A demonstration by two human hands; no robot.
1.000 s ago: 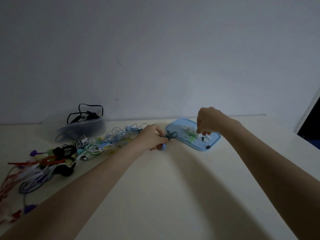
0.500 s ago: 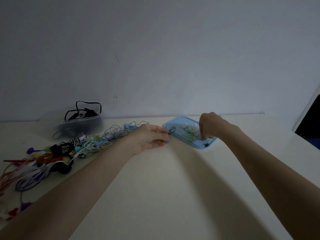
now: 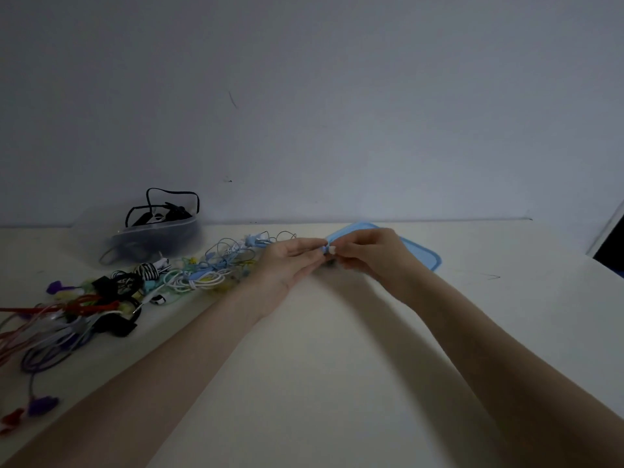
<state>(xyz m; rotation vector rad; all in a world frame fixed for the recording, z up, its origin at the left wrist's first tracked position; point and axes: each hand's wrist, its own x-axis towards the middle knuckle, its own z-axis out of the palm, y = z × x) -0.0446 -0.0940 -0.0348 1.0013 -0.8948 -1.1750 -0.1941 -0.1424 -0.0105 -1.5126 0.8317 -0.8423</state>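
Observation:
My left hand (image 3: 290, 261) and my right hand (image 3: 368, 253) meet over the cream table, fingertips together. Between them they pinch a small light-blue earphone piece with a white tip (image 3: 328, 249); which part each hand holds is too small to tell. Its thin blue cable (image 3: 236, 253) trails left from my left hand into a tangle of cords. A light-blue lid (image 3: 422, 256) lies flat behind my right hand, mostly hidden by it.
A pile of tangled earphones and cables (image 3: 101, 298) in red, purple, white, black and blue spreads over the table's left side. A clear plastic tub (image 3: 158, 238) with black cords stands by the wall. A dark opening (image 3: 613, 251) is at far right.
My right hand left the blue lid and moved left to meet my left hand. Both hands now pinch the small earphone piece together.

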